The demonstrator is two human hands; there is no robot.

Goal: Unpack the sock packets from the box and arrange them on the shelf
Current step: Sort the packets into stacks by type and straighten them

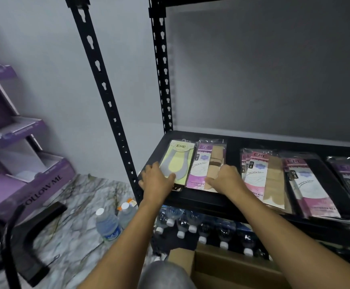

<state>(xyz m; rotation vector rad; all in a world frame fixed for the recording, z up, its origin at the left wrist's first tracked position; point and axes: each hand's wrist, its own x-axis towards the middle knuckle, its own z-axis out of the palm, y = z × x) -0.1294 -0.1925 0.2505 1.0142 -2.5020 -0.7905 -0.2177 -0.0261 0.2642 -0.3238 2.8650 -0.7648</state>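
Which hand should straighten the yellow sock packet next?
Probably the left hand: it already rests on the yellow sock packet at the shelf's left end. The right hand lies on the neighbouring pink packet.

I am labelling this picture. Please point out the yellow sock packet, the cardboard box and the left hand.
yellow sock packet point(177, 161), head view, yellow middle.
cardboard box point(228, 268), head view, top flap.
left hand point(157, 180), head view, back of hand.

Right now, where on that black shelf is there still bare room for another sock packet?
A bare strip of shelf lies between the beige-sock packet under the right hand and the stack of pink packets. The back edge behind the packets is also bare. The front left, where the left hand presses the yellow packet, is crowded.
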